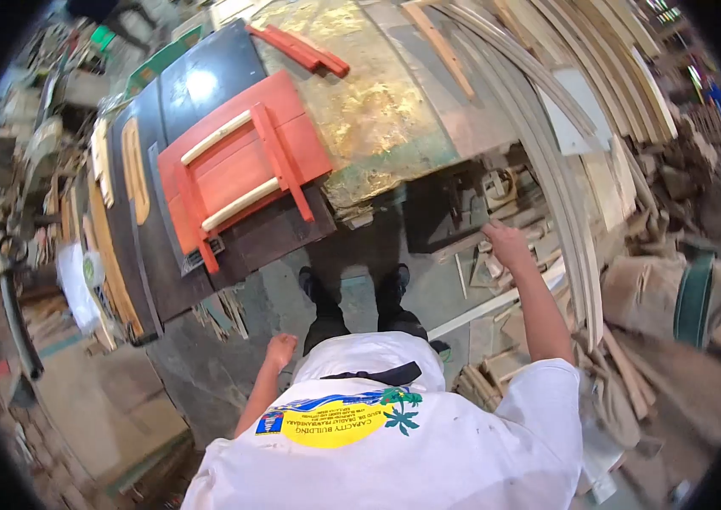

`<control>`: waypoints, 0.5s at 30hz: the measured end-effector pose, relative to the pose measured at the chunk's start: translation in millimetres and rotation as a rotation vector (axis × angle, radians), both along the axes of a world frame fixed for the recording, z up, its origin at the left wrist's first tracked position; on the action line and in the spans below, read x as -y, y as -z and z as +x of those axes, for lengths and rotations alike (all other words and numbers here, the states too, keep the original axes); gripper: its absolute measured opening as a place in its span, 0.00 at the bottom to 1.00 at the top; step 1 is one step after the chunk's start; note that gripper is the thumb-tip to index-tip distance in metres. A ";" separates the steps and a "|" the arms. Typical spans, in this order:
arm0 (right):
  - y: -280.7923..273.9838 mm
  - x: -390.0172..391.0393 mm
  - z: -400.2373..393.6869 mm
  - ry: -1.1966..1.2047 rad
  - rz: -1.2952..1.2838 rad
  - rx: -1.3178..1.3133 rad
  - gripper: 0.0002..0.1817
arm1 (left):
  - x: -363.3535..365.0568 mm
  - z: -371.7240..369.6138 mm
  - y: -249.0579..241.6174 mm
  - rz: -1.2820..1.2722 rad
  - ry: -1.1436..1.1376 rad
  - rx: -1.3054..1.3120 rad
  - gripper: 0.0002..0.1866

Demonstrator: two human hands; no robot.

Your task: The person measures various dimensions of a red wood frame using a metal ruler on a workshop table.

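Observation:
Under the near edge of the worktable (394, 166), a dark drawer (441, 245) stands pulled out with small wooden and metal bits inside. My right hand (510, 245) is closed at its front edge, fingertips partly hidden. Low beside my body hangs my left hand (281, 349), curled into a loose fist with nothing showing in it. A red-painted frame (271, 153) with two pale unpainted rungs (241, 204) lies on a red panel (302, 115) on the tabletop, left of the drawer. Two red strips (299, 51) lie farther back.
Long wooden strips (539, 144) run along the table's right side. Offcuts (492, 378) lie on the floor at right. Pale slats (135, 170) rest on the table's left part. At far left is a metal pipe (16, 319); plywood (110, 408) lies below it.

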State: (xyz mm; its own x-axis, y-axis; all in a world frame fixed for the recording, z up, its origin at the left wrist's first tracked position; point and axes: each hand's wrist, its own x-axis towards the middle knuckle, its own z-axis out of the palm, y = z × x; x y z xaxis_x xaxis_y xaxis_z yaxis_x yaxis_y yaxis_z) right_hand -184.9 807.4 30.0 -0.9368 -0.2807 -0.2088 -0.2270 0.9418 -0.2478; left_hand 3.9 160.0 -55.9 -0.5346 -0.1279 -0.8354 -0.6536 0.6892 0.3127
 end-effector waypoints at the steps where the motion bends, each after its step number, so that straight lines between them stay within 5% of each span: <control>1: 2.8 -7.5 -5.6 0.046 0.031 0.012 0.10 | -15.3 4.8 -4.1 -0.023 0.021 -0.022 0.21; 6: 7.8 -13.6 -61.1 0.107 0.120 0.124 0.17 | -62.8 7.2 -65.8 -0.087 -0.036 -0.049 0.22; 15: 38.3 11.7 -108.8 0.353 0.186 0.071 0.21 | -25.0 25.6 -79.0 -0.184 -0.070 -0.084 0.23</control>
